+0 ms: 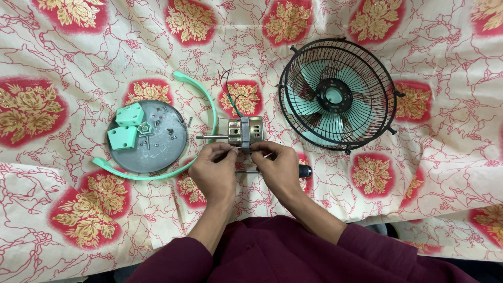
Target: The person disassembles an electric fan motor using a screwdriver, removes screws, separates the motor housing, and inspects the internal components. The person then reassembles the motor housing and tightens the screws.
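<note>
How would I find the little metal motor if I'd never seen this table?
Start at the big black fan cage on the flowered cloth, then look left. The motor lies just above both hands, the only brassy metal block, with a shaft pointing left and wires on top.

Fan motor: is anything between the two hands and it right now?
Nothing visible. The left hand and right hand already have their fingertips at the near edge of the fan motor. The screwdriver lies under the right hand, not between.
</note>
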